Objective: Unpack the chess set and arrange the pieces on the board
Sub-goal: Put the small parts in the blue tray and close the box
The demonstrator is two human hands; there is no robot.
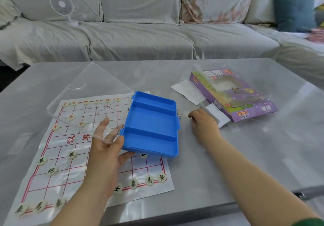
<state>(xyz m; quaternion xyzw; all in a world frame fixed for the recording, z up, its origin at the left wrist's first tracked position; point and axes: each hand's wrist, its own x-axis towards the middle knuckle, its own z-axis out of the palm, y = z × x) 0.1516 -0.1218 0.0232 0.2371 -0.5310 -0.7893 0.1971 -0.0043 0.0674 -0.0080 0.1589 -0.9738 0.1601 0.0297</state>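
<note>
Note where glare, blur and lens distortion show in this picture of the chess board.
Head view: soft daylight, faint shadows; glare streaks the glossy table at right and the plastic board; pieces at the board's near left corner and the teal cushion are blurred; the wide lens bends the table's edges; the clear lid of the blue case shows mainly by its bright rims.

The left hand (105, 148) grips the empty blue box (150, 124), its clear lid (87, 99) open toward 10 o'clock over the paper board (57, 155). At the box's 3 o'clock the right hand (204, 125) rests on the table (263, 155), fingers curled
</note>
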